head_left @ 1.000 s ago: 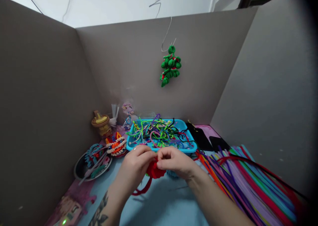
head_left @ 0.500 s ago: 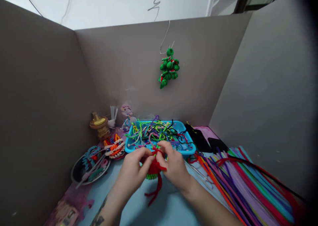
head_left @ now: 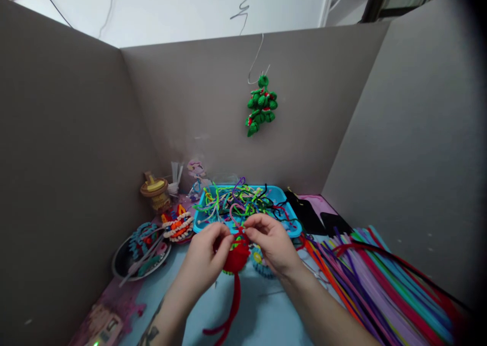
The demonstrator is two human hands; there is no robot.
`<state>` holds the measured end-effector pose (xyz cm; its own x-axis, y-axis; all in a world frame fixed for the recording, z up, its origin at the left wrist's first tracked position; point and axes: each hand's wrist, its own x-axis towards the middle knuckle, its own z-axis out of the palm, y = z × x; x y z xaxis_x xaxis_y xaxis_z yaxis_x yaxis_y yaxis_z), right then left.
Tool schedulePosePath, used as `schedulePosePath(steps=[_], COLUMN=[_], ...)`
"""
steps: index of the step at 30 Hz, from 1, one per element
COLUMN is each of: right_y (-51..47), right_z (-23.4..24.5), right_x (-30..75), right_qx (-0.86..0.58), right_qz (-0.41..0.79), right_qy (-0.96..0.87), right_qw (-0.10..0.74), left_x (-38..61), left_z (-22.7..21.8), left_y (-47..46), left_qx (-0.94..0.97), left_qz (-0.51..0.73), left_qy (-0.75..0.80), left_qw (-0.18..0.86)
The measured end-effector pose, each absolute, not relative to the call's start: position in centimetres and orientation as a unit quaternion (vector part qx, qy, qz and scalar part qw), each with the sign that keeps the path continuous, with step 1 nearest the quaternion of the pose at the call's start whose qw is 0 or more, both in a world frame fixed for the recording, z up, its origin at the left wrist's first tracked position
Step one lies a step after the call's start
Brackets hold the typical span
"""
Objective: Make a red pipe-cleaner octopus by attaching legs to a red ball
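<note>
Both my hands meet over the light blue table, pinching a small red pipe-cleaner piece (head_left: 236, 258) with a green rim. My left hand (head_left: 205, 257) grips its left side and my right hand (head_left: 272, 244) pinches the top from the right. A long red pipe-cleaner tail (head_left: 230, 310) hangs straight down from the piece toward me. Just behind my fingers sits a blue tray (head_left: 292, 228) full of tangled coloured pipe-cleaner scraps.
A thick spread of straight coloured pipe cleaners (head_left: 380, 280) covers the right of the table. A round dish (head_left: 124, 262) with finished pieces, an orange-and-white figure (head_left: 177, 225) and a yellow-brown ornament (head_left: 155, 189) stand at left. A green pipe-cleaner ornament (head_left: 261, 104) hangs on the grey cardboard back wall.
The red piece has been turned between my fingers and lifted slightly. Its loose tail, curled to the left a second ago, now hangs straight down and looks longer.
</note>
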<state>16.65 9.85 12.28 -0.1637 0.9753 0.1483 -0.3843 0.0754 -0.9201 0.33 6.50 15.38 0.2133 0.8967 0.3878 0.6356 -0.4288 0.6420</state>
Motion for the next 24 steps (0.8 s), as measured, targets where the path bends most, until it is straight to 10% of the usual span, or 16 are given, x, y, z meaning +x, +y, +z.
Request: schedulePosePath(steps=[13, 24], right_y=[10.5, 10.3], right_z=[12.7, 12.0], right_x=[17.5, 16.5], right_qx=[-0.255, -0.262], right_qz=[0.576, 0.645], right_qy=[-0.453, -0.554], right_qw=[0.631, 0.457], left_x=[0.5, 1.3], left_z=[15.0, 13.9], left_y=[6.8, 7.6], left_qx=[0.7, 0.453], left_qz=[0.427, 0.642], left_qy=[0.518, 0.474], left_qw=[0.244, 0.398])
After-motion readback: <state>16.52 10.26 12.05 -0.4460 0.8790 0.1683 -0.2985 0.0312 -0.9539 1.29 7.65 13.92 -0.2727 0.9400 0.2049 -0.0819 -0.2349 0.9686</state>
